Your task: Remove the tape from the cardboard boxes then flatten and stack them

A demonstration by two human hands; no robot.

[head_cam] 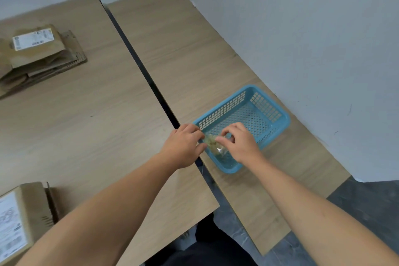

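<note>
While they hover outstretched, both hands (pixel 183 147) (pixel 241 142) pinch tape (pixel 212 141).

Crumpled tape wad (pixel 212 142) centre-right; flattened boxes (pixel 36 56) stacked far left; unflattened box (pixel 21 220) near-left.

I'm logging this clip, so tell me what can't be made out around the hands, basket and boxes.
Tape: head view; left hand and right hand pinching it hide its extent.
Near box: head view; cut by the frame edge, label blurred.
Stack: head view; cut by the left edge, box count unclear.
</note>
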